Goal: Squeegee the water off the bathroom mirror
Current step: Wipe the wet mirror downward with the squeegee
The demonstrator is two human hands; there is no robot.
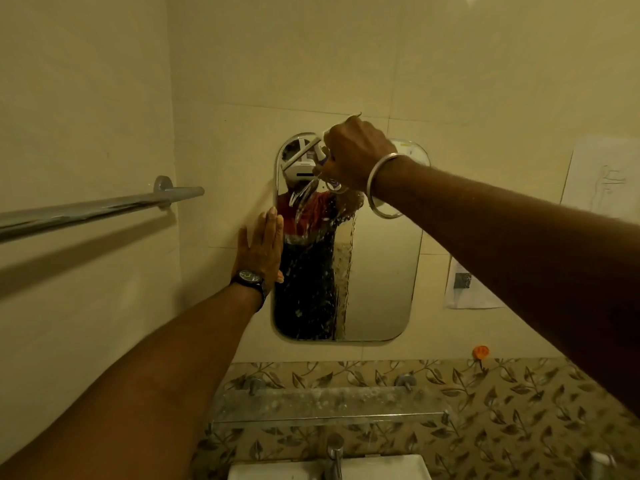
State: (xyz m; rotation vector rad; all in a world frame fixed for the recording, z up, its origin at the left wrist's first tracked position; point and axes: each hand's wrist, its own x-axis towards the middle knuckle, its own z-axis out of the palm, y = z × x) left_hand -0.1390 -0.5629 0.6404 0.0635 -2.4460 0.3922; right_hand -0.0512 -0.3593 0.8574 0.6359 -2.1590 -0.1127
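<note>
Your mirror (pixel 381 271) hangs on the tiled wall ahead, a rounded upright panel. Its left half is streaked and beaded with water (pixel 311 278), while its right half looks mostly smooth. Your left hand (pixel 261 247) lies flat on the mirror's left edge, half on the glass and half on the tile, with the fingers (pixel 272 226) straight, together and released. Left of that hand there is bare tile up to the corner, where a towel rail (pixel 104 206) juts out from the side wall. To the right of the mirror, sheets of paper (pixel 464 289) are stuck to the wall just beside its edge, and an orange hook (pixel 480 351) sits lower on the wall. Below the mirror's bottom edge a strip of plain tile leads to a leaf-patterned band (pixel 502 393). In front of that band is a glass shelf (pixel 329 403), and under it a tap (pixel 334 452) and a white basin (pixel 277 471). Your right hand (pixel 356 154) is up at the mirror's top edge, fingers clenched around a clear container (pixel 331 183). The hand hides most of the container, so you cannot tell exactly what it is. A stream of water runs from just below that hand down the glass.
</note>
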